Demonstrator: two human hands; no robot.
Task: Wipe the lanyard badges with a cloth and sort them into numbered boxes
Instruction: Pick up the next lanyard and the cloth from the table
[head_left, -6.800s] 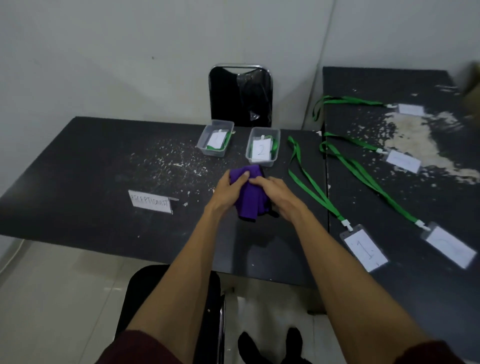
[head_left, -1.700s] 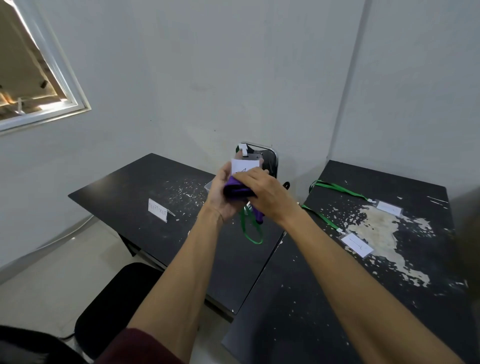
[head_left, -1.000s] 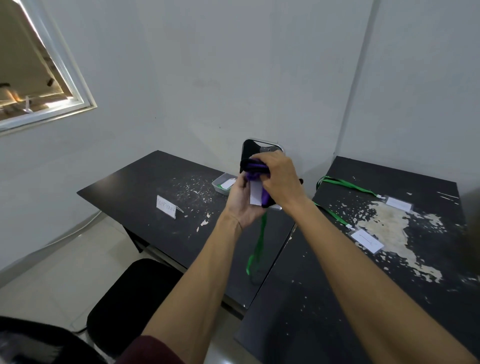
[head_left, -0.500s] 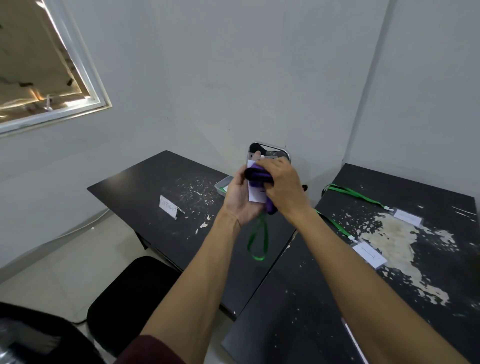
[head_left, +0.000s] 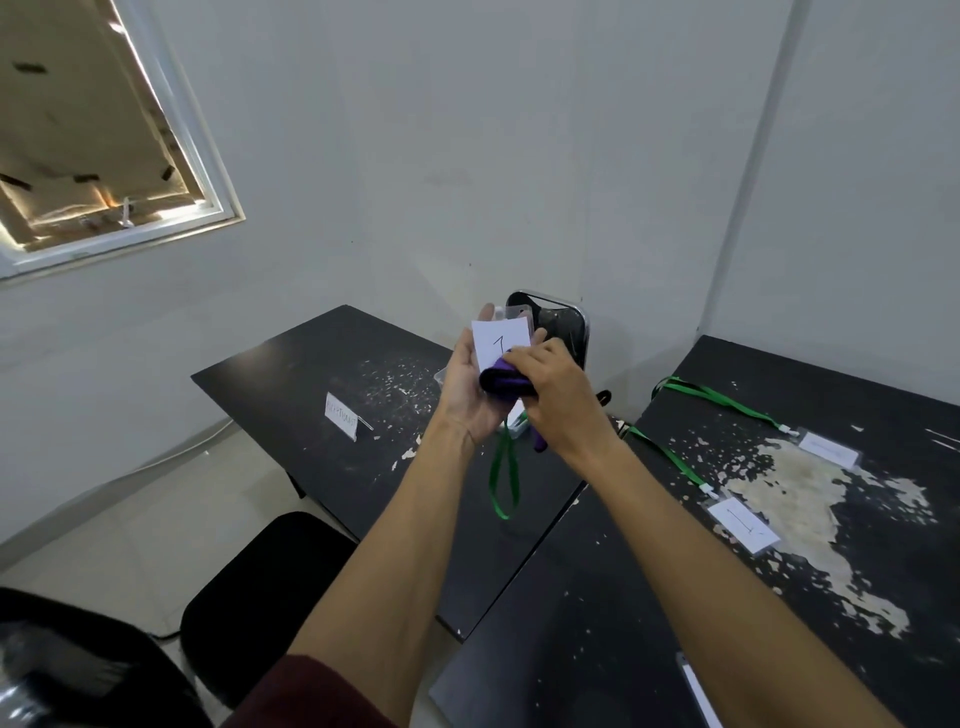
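Left hand (head_left: 470, 387): centre of frame, raised, palm turned toward the person, fingers straight; it cradles the badge without curling round it.
Badge (head_left: 500, 339): upright against the left fingers, a "1" on its face, its lower part under the cloth.
Cloth (head_left: 501, 383): purple, bunched, pressed on the badge between the two hands.
Right hand (head_left: 558, 397): just right of the badge, fingers curled tight round the cloth.
Strap (head_left: 503, 478): green loop hanging below both hands.
Surface (head_left: 311, 384): dark, flaked, left of centre.
Right surface (head_left: 779, 613): lower right, touching the first.
Spare badges: one marked "1" (head_left: 744, 526), one farther back (head_left: 828, 450), both on the right surface, well apart from the hands.
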